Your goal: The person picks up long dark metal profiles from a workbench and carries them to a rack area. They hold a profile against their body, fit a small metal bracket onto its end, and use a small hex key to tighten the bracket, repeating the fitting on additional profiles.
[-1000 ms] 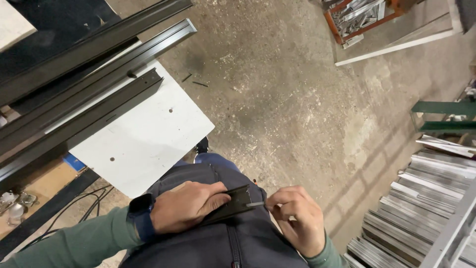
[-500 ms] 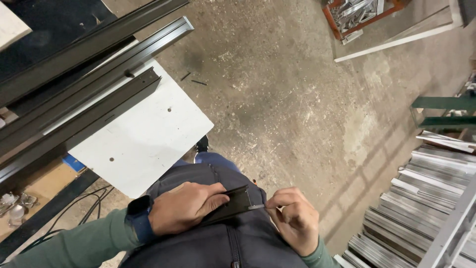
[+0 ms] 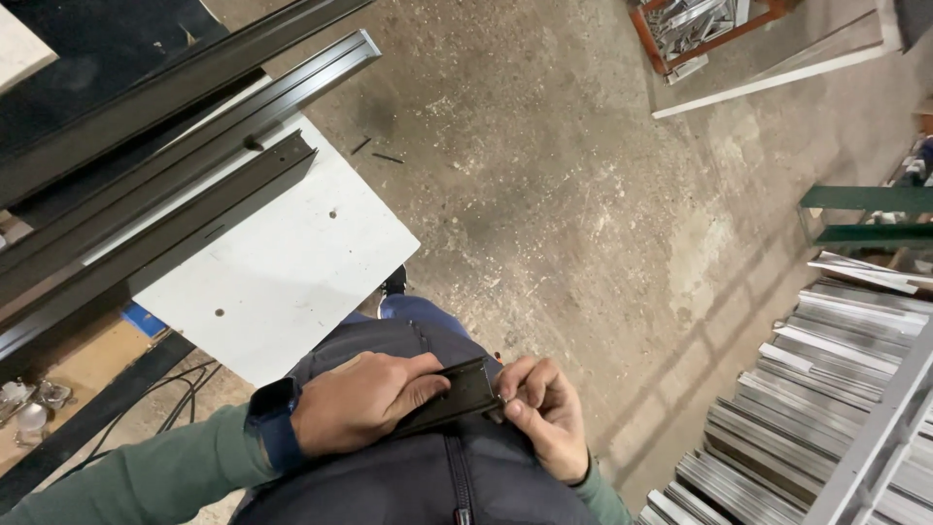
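The left hand is wrapped around a short black metal profile piece, pressing it flat against the dark vest at waist height, while the right hand pinches something small and pale at the piece's end (too small to tell what), so this looks like a fitting or fastening step, and the next move calls for a steady hold and fine fingertip work. Long dark ribbed profiles lie across a smooth white board above rough, stained concrete floor.
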